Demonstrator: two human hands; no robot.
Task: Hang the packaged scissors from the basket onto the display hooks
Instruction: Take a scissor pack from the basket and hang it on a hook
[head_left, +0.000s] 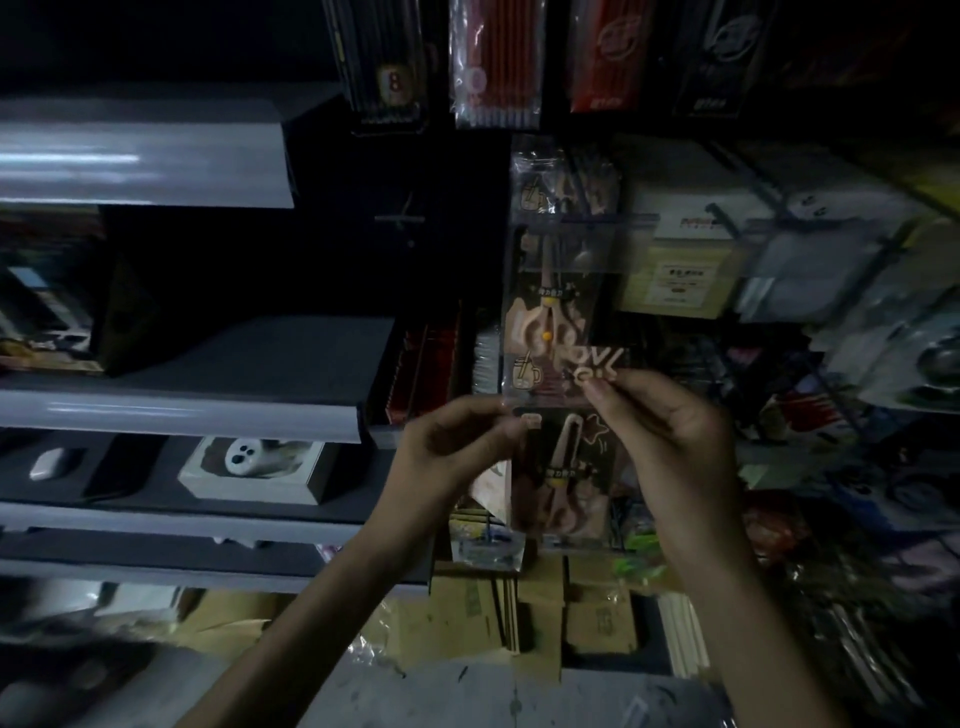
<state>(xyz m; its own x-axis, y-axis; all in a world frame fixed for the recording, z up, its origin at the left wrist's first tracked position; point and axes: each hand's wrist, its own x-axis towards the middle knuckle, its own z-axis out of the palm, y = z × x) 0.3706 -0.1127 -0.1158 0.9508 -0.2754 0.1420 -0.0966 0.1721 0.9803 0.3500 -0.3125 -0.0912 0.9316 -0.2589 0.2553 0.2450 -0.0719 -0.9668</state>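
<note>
A clear packet of pink scissors (558, 467) hangs between my hands, gripped at its top corners. My left hand (457, 441) pinches the top left corner and my right hand (670, 421) pinches the top right. Just above, another scissors packet (550, 327) hangs on the display, and a third packet (563, 179) hangs higher still. An empty display hook (402, 218) juts from the dark panel to the left. The basket is out of view. The scene is dim and blurred.
Grey shelves (182, 405) run along the left, one holding a white boxed item (254, 465). Pencil packs (493, 62) hang at the top. Boxed and bagged goods (685, 249) crowd the right. Cardboard cartons (519, 603) stand on the floor below.
</note>
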